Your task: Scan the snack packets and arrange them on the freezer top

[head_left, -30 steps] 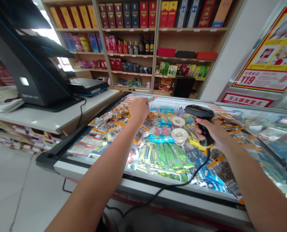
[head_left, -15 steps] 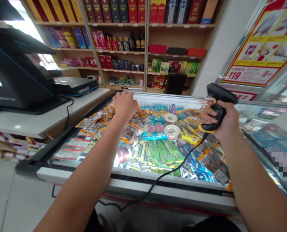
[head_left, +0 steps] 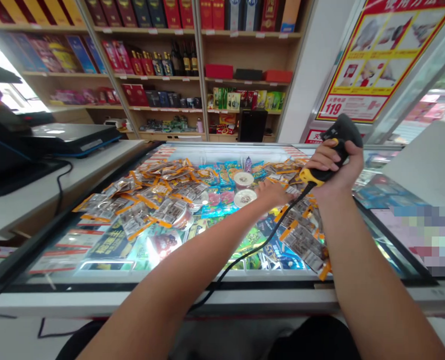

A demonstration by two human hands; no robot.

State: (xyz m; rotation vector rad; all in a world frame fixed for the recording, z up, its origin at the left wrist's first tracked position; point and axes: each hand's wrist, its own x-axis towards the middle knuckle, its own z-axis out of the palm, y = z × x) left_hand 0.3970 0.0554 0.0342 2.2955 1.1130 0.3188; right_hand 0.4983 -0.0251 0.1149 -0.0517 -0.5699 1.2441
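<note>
From the head camera, the right hand [head_left: 333, 167] is clamped around the grip of a black and yellow barcode scanner [head_left: 335, 147], held up over the right end of an open chest freezer [head_left: 215, 295]. The scanner's head tilts up and to the right, and its black cable [head_left: 245, 257] drops from the yellow base, runs across the packets and goes over the freezer's front rim. Half a second ago the scanner was gripped in much the same raised way; a second ago it sat lower, its head level over the goods.

The left hand [head_left: 277, 192] reaches across to the right part of the freezer, just beside the right forearm, resting among orange-edged snack packets [head_left: 301, 235] and close to two round white tubs [head_left: 244, 189]. Its fingers are curled down into the packets; whether they grip anything I cannot tell. In both earlier frames this hand was far to the left, at the back rim of the freezer over the heap of orange-edged packets [head_left: 151, 197]; it has since crossed towards the scanner.

The view has also swung right: the black till terminal [head_left: 5, 155] on the white counter [head_left: 38, 190] now shows only at the left edge. Wooden shelves [head_left: 207, 75] of boxes and bottles stand behind.
</note>
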